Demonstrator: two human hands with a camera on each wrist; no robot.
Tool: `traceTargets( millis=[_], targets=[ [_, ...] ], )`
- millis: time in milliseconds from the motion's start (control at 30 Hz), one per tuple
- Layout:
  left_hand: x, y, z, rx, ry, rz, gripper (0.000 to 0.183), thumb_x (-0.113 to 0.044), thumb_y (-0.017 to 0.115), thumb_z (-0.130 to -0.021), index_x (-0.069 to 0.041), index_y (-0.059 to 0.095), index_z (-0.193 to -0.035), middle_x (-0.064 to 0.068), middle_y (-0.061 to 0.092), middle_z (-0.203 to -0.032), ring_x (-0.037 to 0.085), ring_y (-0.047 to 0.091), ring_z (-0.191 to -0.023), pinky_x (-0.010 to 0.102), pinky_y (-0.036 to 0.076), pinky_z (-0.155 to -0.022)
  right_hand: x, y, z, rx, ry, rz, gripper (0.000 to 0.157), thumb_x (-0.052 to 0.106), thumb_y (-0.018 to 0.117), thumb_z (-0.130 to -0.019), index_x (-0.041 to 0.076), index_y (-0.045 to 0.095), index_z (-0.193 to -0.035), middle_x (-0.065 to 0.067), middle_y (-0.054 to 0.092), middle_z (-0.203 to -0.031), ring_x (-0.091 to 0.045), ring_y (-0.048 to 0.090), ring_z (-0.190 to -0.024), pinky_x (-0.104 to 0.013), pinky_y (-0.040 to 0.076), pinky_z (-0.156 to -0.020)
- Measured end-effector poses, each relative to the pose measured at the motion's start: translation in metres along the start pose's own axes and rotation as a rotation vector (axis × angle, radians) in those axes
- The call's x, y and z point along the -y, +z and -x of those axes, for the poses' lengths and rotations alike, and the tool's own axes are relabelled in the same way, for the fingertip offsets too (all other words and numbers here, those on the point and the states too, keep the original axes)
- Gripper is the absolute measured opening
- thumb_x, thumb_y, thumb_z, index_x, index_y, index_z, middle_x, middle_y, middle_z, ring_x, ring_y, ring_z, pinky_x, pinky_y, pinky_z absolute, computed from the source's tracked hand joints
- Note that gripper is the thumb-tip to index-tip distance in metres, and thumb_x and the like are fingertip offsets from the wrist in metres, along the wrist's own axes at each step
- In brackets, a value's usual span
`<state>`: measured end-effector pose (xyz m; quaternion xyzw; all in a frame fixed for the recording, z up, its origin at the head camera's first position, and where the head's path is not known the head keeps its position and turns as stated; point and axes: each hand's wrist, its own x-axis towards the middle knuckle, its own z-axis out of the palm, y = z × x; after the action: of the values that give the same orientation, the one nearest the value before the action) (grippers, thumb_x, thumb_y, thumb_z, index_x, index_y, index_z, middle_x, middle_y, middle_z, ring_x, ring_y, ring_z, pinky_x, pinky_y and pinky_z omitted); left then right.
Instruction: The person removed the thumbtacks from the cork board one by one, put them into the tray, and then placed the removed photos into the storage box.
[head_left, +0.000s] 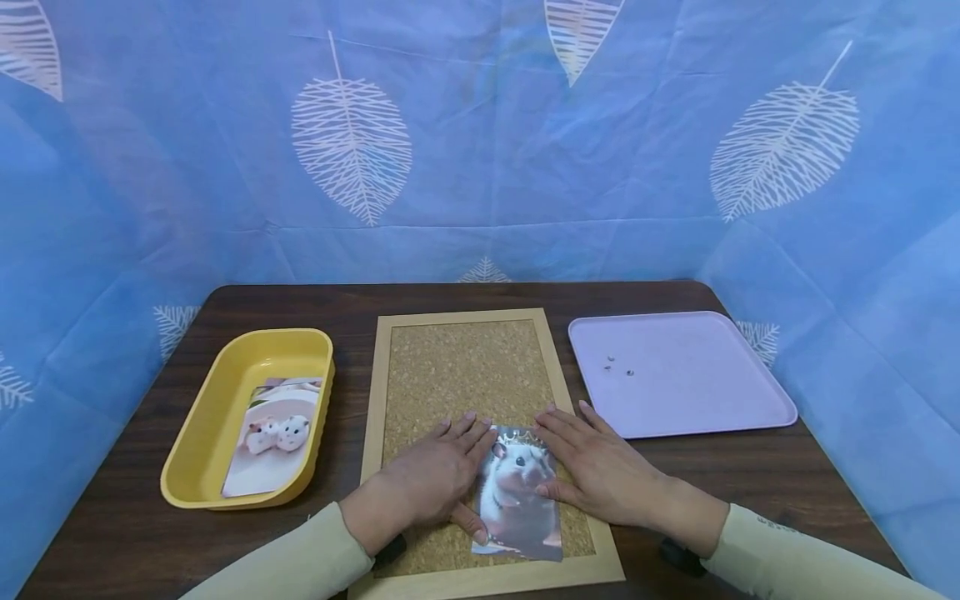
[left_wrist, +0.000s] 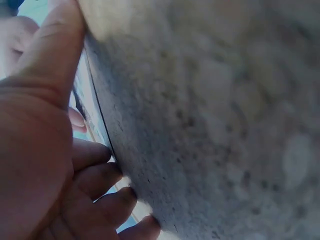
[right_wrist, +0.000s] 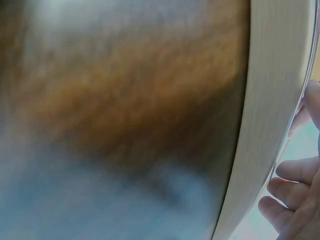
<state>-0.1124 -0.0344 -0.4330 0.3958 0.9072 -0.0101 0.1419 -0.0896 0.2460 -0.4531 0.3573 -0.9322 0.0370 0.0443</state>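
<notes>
A photo card (head_left: 519, 512) of a white hamster wearing a crown lies on the lower part of a wood-framed cork board (head_left: 468, 367). My left hand (head_left: 438, 471) rests along the card's left edge, its thumb by the lower left side. From the other side my right hand (head_left: 603, 471) touches the card's right edge, fingers stretched over the board's right frame and thumb over the picture. Close cork (left_wrist: 200, 130) fills most of the left wrist view, beside the left fingers (left_wrist: 117, 207). The right wrist view has the pale wooden frame (right_wrist: 265, 110) next to the right fingers (right_wrist: 287, 192).
A yellow basin (head_left: 197, 442) on the left holds photo cards (head_left: 273, 446), the top one picturing two white hamsters. At the right stands a lavender tray (head_left: 697, 367) with several tiny metallic pieces (head_left: 629, 372). Everything sits on a dark wooden table (head_left: 352, 304), with blue curtains around it.
</notes>
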Motion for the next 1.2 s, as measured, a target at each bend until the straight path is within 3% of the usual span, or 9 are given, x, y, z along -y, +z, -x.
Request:
traceTargets(
  millis=[167, 267, 400, 500, 733, 933, 1200],
  targets=[
    [-0.002, 0.002, -0.001, -0.008, -0.012, -0.011, 0.131, -0.085, 0.069, -0.069, -0.007, 0.029, -0.167, 0.011, 0.027, -0.174, 0.029, 0.025, -0.162, 0.049, 0.030, -0.128, 0.004, 0.001, 0.001, 0.035, 0.006, -0.022, 0.081, 0.065, 0.055, -0.102, 0.004, 0.051, -0.155, -0.016, 0.048, -0.162, -0.034, 0.043, -0.152, -0.066, 0.028, -0.124],
    [0.000, 0.003, 0.000, -0.031, 0.007, 0.005, 0.130, -0.084, 0.069, -0.070, -0.006, 0.030, -0.166, 0.013, 0.028, -0.173, 0.031, 0.026, -0.161, 0.050, 0.032, -0.127, 0.005, 0.001, 0.000, 0.011, 0.017, -0.047, 0.079, 0.061, 0.062, -0.100, 0.004, 0.053, -0.153, -0.015, 0.052, -0.158, -0.033, 0.048, -0.149, -0.064, 0.031, -0.124],
    [0.004, 0.007, 0.003, -0.061, 0.044, 0.013, 0.128, -0.085, 0.066, -0.073, -0.006, 0.030, -0.166, 0.014, 0.028, -0.173, 0.032, 0.026, -0.161, 0.051, 0.033, -0.127, 0.006, 0.001, -0.006, -0.065, 0.037, -0.107, 0.062, 0.041, 0.075, -0.098, 0.004, 0.060, -0.145, -0.012, 0.060, -0.146, -0.032, 0.057, -0.138, -0.057, 0.043, -0.117],
    [0.006, 0.009, 0.003, -0.061, 0.053, 0.013, 0.127, -0.086, 0.064, -0.075, -0.007, 0.028, -0.167, 0.013, 0.026, -0.174, 0.031, 0.024, -0.162, 0.051, 0.031, -0.127, 0.005, 0.000, -0.013, -0.106, 0.079, -0.120, 0.045, 0.026, 0.077, -0.098, 0.006, 0.065, -0.137, -0.009, 0.065, -0.136, -0.028, 0.061, -0.128, -0.053, 0.050, -0.109],
    [0.001, 0.008, 0.002, -0.020, 0.036, 0.008, 0.128, -0.087, 0.063, -0.075, -0.009, 0.025, -0.168, 0.011, 0.022, -0.176, 0.031, 0.020, -0.163, 0.051, 0.028, -0.129, 0.000, 0.003, -0.018, -0.135, 0.131, -0.083, 0.034, 0.021, 0.079, -0.096, 0.010, 0.070, -0.127, -0.004, 0.068, -0.120, -0.023, 0.063, -0.115, -0.049, 0.053, -0.101],
    [-0.001, 0.008, 0.003, 0.002, 0.019, 0.002, 0.132, -0.090, 0.062, -0.073, -0.010, 0.022, -0.169, 0.011, 0.017, -0.177, 0.032, 0.013, -0.164, 0.053, 0.024, -0.130, -0.008, 0.004, -0.022, -0.179, 0.037, 0.005, 0.033, 0.026, 0.078, -0.096, 0.010, 0.071, -0.125, -0.006, 0.068, -0.121, -0.026, 0.063, -0.115, -0.050, 0.053, -0.098],
    [-0.002, 0.010, 0.006, 0.000, 0.009, 0.018, 0.136, -0.093, 0.061, -0.071, -0.009, 0.019, -0.170, 0.016, 0.012, -0.177, 0.032, 0.009, -0.165, 0.053, 0.022, -0.131, -0.019, -0.005, -0.037, -0.261, -0.192, 0.129, 0.026, 0.022, 0.076, -0.095, 0.009, 0.073, -0.118, -0.006, 0.069, -0.117, -0.027, 0.063, -0.112, -0.051, 0.049, -0.105]
  ],
)
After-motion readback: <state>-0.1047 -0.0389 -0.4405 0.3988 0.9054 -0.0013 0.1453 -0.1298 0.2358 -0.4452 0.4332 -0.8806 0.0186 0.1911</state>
